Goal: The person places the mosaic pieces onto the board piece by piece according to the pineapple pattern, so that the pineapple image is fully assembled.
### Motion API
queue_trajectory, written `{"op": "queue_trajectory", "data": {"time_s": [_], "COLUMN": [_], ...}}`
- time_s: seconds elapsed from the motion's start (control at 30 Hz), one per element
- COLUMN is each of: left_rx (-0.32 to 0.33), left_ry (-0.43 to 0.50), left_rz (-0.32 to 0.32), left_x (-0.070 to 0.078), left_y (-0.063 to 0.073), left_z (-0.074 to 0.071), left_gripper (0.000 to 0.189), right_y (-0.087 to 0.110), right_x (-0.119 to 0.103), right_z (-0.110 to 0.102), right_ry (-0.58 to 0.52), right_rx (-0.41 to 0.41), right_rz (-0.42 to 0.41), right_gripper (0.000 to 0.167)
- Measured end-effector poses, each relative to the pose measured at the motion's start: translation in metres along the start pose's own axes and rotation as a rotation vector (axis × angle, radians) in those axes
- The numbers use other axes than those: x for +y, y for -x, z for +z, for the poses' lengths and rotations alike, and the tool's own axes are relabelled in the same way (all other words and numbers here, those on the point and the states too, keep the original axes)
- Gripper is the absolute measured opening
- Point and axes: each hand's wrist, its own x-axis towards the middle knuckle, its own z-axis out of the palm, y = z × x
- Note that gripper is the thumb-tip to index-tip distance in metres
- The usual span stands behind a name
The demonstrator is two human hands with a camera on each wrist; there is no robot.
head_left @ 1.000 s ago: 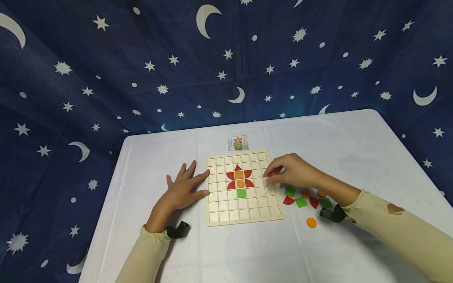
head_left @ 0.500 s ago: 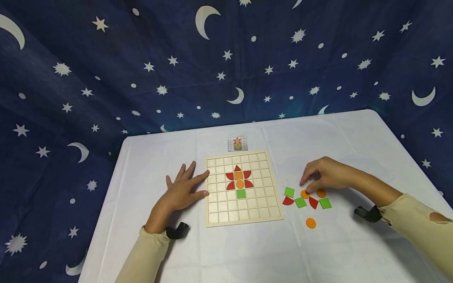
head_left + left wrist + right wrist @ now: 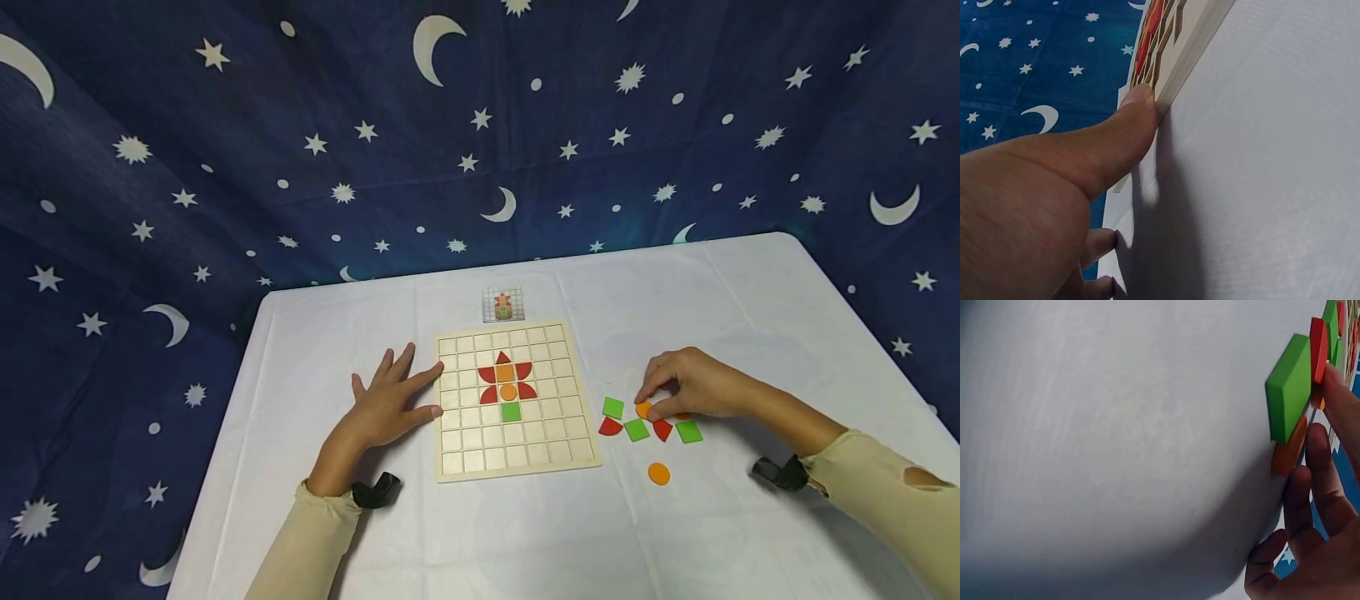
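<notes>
A wooden grid board [image 3: 465, 462] lies mid-table with red, orange and green tiles on it in a flower-like pattern. My left hand [image 3: 386, 404] is spread flat at its left side, thumb and index fingertip touching the edge; the thumb also shows against the board's side [image 3: 1179, 78] in the left wrist view. Right of the board, my right hand [image 3: 693, 383] pinches an orange disc [image 3: 643, 410] among the loose tiles. A second orange disc [image 3: 1290, 450] lies partly hidden under this hand in the head view.
Loose green squares [image 3: 637, 430] and red quarter-circle tiles [image 3: 610, 427] lie close to the right hand. Another orange disc [image 3: 659, 473] sits nearer the front. Behind the board stands a small pattern card [image 3: 503, 305] on the white tablecloth [image 3: 525, 542].
My right hand has moved from the board's right edge out to the loose tiles, where thumb and finger have closed on an orange disc. The left hand stays put.
</notes>
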Motion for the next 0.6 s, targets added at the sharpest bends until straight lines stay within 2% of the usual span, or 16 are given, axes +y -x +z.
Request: {"op": "queue_trajectory", "data": {"time_s": [0.1,0.33,0.47,0.6], "left_rx": [0.001,0.0,0.004,-0.001], "left_ry": [0.001,0.0,0.001,0.004], "left_rz": [0.001,-0.001,0.001,-0.002], "left_x": [0.0,-0.001,-0.001,0.0], "left_y": [0.0,0.001,0.0,0.0], "left_z": [0.0,0.0,0.0,0.0], "left_gripper": [0.071,0.071,0.072,0.072], "right_y": [0.001,-0.004,-0.012,-0.023], "right_x": [-0.002,-0.009,-0.016,-0.032], "right_z": [0.001,0.006,0.011,0.019], "right_ry": [-0.017,-0.081,-0.135,-0.229], "right_rx": [0.024,0.1,0.163,0.15], "right_rz": [0.011,0.124,0.128,0.134], "right_gripper": [0.019,0.015,0.013,0.011]}}
